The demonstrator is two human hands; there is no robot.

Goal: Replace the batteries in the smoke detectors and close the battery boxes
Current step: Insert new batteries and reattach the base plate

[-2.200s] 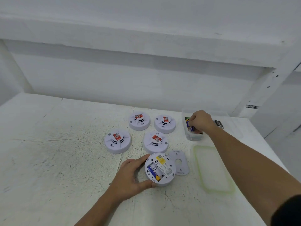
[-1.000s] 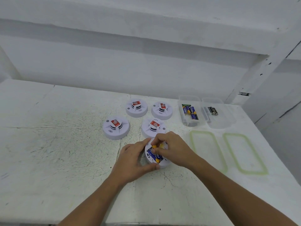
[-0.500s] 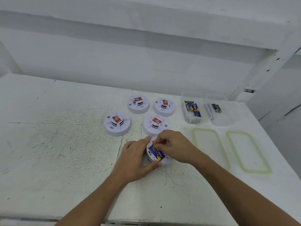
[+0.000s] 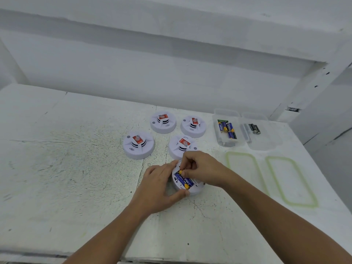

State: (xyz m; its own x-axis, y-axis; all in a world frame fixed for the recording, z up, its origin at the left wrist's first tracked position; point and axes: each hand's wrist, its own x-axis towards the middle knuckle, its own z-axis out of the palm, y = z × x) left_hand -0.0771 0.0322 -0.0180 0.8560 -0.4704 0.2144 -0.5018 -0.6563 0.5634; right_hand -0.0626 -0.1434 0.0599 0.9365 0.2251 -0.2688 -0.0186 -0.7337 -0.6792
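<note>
An upturned white smoke detector [image 4: 196, 188] lies near the table's middle with its battery bay showing. My left hand [image 4: 160, 184] wraps its left side and holds it. My right hand [image 4: 202, 167] pinches a blue-and-yellow battery [image 4: 183, 181] lying in the bay; its fingertips press at the battery's far end. The loose back cover is hidden under my right hand. Several more detectors stand face up behind: one [image 4: 138, 144] at left, one [image 4: 163, 121], one [image 4: 193, 126], one [image 4: 181, 145] just beyond my fingers.
A clear box [image 4: 221, 139] holding several blue batteries sits at the back right, beside a second clear box [image 4: 266, 141] with dark batteries [image 4: 254, 129]. Two green-rimmed lids [image 4: 228, 162], [image 4: 312, 202] lie in front of them. A white wall rises behind the table.
My right hand came back from the battery box with a battery and set it into the open detector. Since half a second ago its fingers press at the battery's far end. My left hand stays.
</note>
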